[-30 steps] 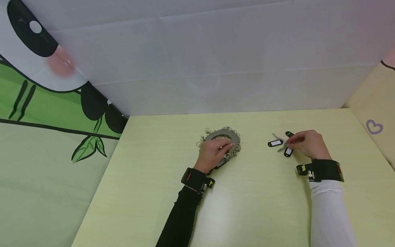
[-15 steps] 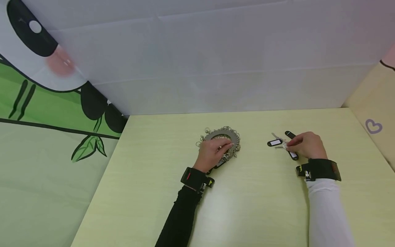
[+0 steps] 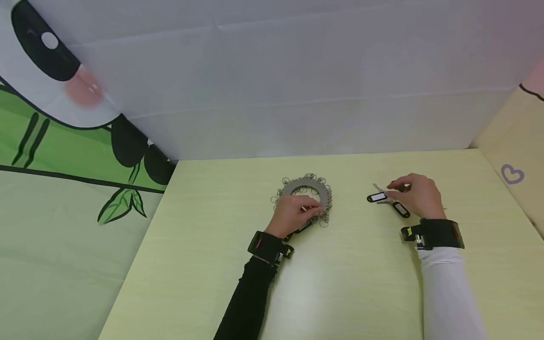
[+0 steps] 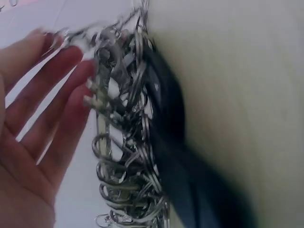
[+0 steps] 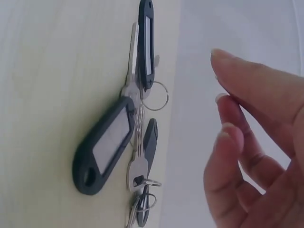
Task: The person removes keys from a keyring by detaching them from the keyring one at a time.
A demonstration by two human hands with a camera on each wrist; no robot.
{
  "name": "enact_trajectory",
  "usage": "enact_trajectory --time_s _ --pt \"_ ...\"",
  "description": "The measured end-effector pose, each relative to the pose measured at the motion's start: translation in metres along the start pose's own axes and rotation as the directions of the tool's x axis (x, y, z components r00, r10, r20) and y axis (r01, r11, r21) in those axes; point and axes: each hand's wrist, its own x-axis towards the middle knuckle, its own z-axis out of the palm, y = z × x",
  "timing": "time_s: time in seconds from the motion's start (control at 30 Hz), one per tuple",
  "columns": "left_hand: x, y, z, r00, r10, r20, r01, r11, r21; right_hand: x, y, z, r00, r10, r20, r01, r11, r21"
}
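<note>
We see soft, even light on the table (image 3: 170, 293), a pale glare on its near middle part and a faint shadow on its right half, while the wall cloth (image 3: 297, 85) behind it looks greyer and dimmer. Against the table in the left wrist view, we find the black shape (image 4: 166, 104) badly smeared and the metal rings (image 4: 126, 183) slightly soft. On the table in the right wrist view, we read the key tags (image 5: 107, 147) more clearly, through a bluish haze.

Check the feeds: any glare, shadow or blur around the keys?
Head view: a pale glare patch on the table, a soft shadow along the white sleeve; left wrist view: the dark shape beside the metal rings heavily blurred, the left hand soft at its fingertips; right wrist view: slightly hazy, but the keys have readable outlines.
</note>
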Motion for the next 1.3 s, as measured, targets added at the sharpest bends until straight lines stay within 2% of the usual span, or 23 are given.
enact_trajectory --time_s 0.1,0.17,0.2,0.27,0.37,0.43,0.5,0.6,0.73,0.83,0.93,1.0,1.07,1.13,1.2,1.3 --pt "-0.003 0.000 -0.002 0.991 -0.057 0.120 0.071 0.990 -0.118 0.000 -0.003 0.003 1.000 -0.018 -0.006 0.018 1.000 0.013" --pt "-0.005 0.000 -0.006 0.971 -0.100 0.215 0.147 0.966 -0.213 0.001 -0.004 0.005 0.999 -0.033 -0.029 0.033 0.999 0.015" --pt "-0.005 -0.001 -0.008 0.959 -0.113 0.261 0.174 0.959 -0.224 0.001 -0.005 0.007 0.998 -0.039 -0.049 0.040 0.999 0.022" --pt "-0.007 -0.002 -0.014 0.928 -0.155 0.340 0.231 0.953 -0.197 0.003 -0.008 0.011 0.994 -0.060 -0.093 0.063 0.997 0.033" --pt "-0.007 -0.004 -0.022 0.884 -0.220 0.412 0.273 0.959 -0.074 0.006 -0.015 0.020 0.986 -0.096 -0.140 0.104 0.993 0.050" --pt "-0.007 -0.005 -0.024 0.867 -0.249 0.432 0.275 0.962 0.003 0.006 -0.021 0.027 0.981 -0.122 -0.152 0.132 0.990 0.053" --pt "-0.006 -0.005 -0.025 0.859 -0.259 0.442 0.283 0.959 0.013 0.007 -0.029 0.035 0.976 -0.151 -0.158 0.162 0.985 0.057" --pt "-0.005 -0.005 -0.023 0.859 -0.248 0.449 0.304 0.951 -0.056 0.006 -0.049 0.052 0.968 -0.217 -0.129 0.228 0.971 0.078" --pt "-0.001 -0.004 -0.020 0.883 -0.241 0.403 0.352 0.908 -0.228 0.005 -0.077 0.073 0.956 -0.290 -0.038 0.292 0.946 0.140" --pt "0.002 -0.002 -0.021 0.896 -0.268 0.353 0.385 0.865 -0.320 0.003 -0.088 0.081 0.962 -0.271 0.008 0.266 0.947 0.180" --pt "0.002 0.000 -0.024 0.894 -0.309 0.323 0.418 0.836 -0.356 0.002 -0.089 0.084 0.968 -0.237 0.079 0.217 0.955 0.202" --pt "0.002 0.001 -0.025 0.891 -0.325 0.316 0.432 0.820 -0.375 0.001 -0.090 0.085 0.959 -0.231 0.165 0.193 0.957 0.216" --pt "0.001 0.001 -0.027 0.892 -0.328 0.310 0.433 0.815 -0.385 0.001 -0.090 0.089 0.940 -0.235 0.247 0.184 0.960 0.213" --pt "0.001 0.001 -0.027 0.895 -0.326 0.304 0.429 0.814 -0.392 0.001 -0.092 0.093 0.926 -0.247 0.284 0.194 0.960 0.203" --pt "0.001 0.000 -0.027 0.899 -0.320 0.299 0.421 0.818 -0.393 0.001 -0.094 0.098 0.928 -0.253 0.272 0.206 0.960 0.189" --pt "0.001 0.000 -0.027 0.903 -0.317 0.290 0.414 0.820 -0.396 0.000 -0.097 0.100 0.947 -0.250 0.200 0.210 0.957 0.202"
